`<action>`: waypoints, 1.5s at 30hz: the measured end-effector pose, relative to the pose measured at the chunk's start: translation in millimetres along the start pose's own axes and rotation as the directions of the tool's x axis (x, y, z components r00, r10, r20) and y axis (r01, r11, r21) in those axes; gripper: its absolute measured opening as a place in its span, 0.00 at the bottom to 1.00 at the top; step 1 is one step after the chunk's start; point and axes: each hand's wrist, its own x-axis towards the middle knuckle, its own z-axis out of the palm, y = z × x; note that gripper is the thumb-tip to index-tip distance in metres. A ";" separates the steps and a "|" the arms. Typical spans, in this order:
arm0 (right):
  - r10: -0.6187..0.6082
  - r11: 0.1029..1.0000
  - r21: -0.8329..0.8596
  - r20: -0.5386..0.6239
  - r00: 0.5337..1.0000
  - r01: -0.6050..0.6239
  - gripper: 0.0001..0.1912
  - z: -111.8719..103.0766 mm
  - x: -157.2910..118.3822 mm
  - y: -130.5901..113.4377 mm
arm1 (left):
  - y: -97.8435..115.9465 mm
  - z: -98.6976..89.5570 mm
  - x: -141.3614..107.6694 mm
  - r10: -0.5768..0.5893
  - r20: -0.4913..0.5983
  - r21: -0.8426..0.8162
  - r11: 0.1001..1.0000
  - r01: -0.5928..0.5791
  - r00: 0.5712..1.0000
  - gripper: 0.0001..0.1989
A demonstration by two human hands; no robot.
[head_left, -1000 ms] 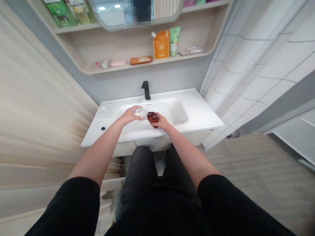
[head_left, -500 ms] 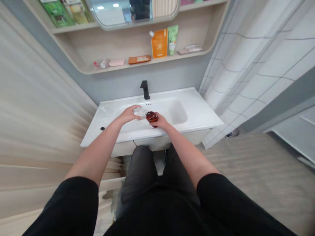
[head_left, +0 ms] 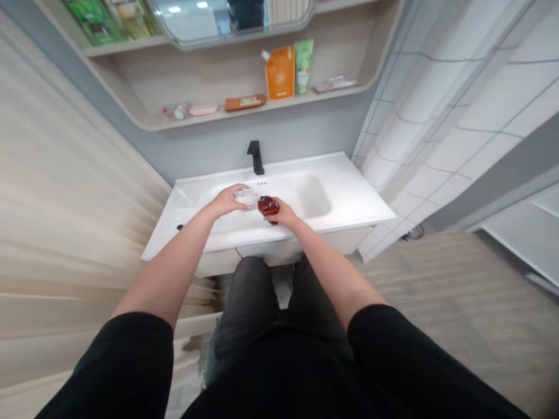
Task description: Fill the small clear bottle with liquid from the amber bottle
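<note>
Over the white sink basin [head_left: 317, 195], my left hand [head_left: 227, 201] is wrapped round a clear, see-through container [head_left: 246, 198], perhaps a bottle, that lies on its side with its narrow end toward the right. My right hand [head_left: 283, 213] grips a reddish-brown bottle [head_left: 268, 206], tilted with its top toward the left. The two mouths are close together; whether they touch, I cannot tell. Both containers are held above the front part of the basin.
Behind the basin stands a black faucet [head_left: 255, 157]. A wall shelf [head_left: 209, 70] above holds an orange pouch [head_left: 280, 73], a green tube [head_left: 303, 66], an orange packet [head_left: 244, 103] and a pink item [head_left: 204, 109]. A beige curtain [head_left: 65, 203] hangs at the left.
The view has shifted slightly. Both hands keep their hold on the clear container and the reddish-brown bottle, with almost no movement against the basin.
</note>
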 end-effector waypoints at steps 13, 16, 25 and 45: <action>-0.012 1.000 0.000 -0.004 1.000 0.012 0.45 0.6 2.6 6.2 | -0.3 -2.3 2.6 0.013 0.008 0.025 1.000 -0.013 1.000 0.46; -0.018 1.000 0.009 -0.002 1.000 0.018 0.45 0.7 3.9 8.5 | 0.6 -3.4 2.5 0.004 0.012 0.046 0.999 -0.004 1.000 0.47; 0.009 0.999 0.031 0.010 1.000 -0.009 0.45 0.6 2.1 6.9 | 2.4 -4.3 3.2 0.000 0.013 0.039 0.999 -0.001 1.000 0.46; -0.010 1.000 0.003 -0.011 1.000 0.010 0.45 0.5 2.4 7.9 | 1.7 -7.5 5.9 0.028 0.031 0.042 0.999 -0.030 0.999 0.44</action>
